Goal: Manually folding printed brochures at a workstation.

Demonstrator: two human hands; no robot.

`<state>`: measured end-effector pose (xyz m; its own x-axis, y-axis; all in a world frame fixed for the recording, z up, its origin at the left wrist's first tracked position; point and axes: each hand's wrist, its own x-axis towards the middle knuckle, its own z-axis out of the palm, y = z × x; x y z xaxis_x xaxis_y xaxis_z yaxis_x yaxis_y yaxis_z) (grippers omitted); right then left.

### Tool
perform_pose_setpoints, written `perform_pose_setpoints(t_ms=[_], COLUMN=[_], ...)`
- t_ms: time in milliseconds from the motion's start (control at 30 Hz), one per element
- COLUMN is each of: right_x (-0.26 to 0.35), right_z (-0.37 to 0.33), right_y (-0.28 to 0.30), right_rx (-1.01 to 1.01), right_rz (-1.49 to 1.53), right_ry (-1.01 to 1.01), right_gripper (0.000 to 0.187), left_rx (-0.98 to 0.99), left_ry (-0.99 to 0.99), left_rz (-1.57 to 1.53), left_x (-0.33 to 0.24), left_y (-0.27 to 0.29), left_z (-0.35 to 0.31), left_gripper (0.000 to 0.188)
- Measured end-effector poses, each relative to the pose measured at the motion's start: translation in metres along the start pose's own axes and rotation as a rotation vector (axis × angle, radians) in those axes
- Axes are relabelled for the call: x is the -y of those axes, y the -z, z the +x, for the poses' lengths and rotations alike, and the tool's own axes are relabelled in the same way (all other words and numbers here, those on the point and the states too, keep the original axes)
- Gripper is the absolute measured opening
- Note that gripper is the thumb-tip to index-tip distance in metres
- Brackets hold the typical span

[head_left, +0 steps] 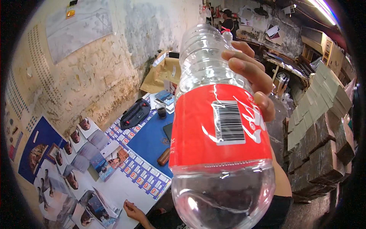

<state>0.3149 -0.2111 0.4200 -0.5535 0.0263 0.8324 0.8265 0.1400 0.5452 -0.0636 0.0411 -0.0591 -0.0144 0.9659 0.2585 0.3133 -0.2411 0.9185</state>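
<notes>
Close in front of me, my right hand (pixel 251 72) grips a large clear plastic bottle (pixel 225 194) with a red label. Its fingers wrap round the ridged upper part as seen here. The bottle is tilted, its ridged end pointing away and its smooth rounded end nearest me. The mouth of the bottle does not show. Down by the table's near edge is my left hand (pixel 132 209), fingers curled, with nothing visible in them. Printed picture sheets (pixel 101 204) lie beside it on the white table (pixel 118 187).
On the table are a blue mat (pixel 148 141), a black pouch (pixel 135 113), a dark cup (pixel 161 112) and a brown case (pixel 163 157). Stacked wrapped bundles (pixel 320 152) stand on the right. A person (pixel 227 19) is at the back of the room.
</notes>
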Motion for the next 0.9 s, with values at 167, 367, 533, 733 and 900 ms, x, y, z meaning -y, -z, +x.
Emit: perform_pose_setpoints(t_ms=[167, 367, 533, 733, 900], right_x=[-0.003, -0.001, 0.002, 0.031, 0.082], right_z=[-0.007, -0.012, -0.034, -0.075, -0.121], right_y=[0.007, -0.005, -0.001, 0.004, 0.004], right_rx=[0.009, -0.021, -0.009, 0.024, -0.062], right_rz=[-0.013, -0.025, 0.018, 0.094, 0.155], right_ry=[0.001, -0.016, -0.034, -0.208, -0.491], right_gripper=[0.055, 0.051, 0.049, 0.046, 0.053], left_rx=[0.153, 0.055, 0.002, 0.023, 0.101], left_ry=[-0.504, -0.200, 0.024, -0.015, -0.077], left_rz=[0.014, 0.081, 0.049, -0.159, -0.211], left_x=[-0.114, -0.065, -0.015, -0.012, -0.143], left_y=[0.016, 0.015, 0.001, -0.005, -0.011], left_z=[0.002, -0.001, 0.001, 0.013, 0.040], left_gripper=[0.035, 0.036, 0.038, 0.039, 0.039])
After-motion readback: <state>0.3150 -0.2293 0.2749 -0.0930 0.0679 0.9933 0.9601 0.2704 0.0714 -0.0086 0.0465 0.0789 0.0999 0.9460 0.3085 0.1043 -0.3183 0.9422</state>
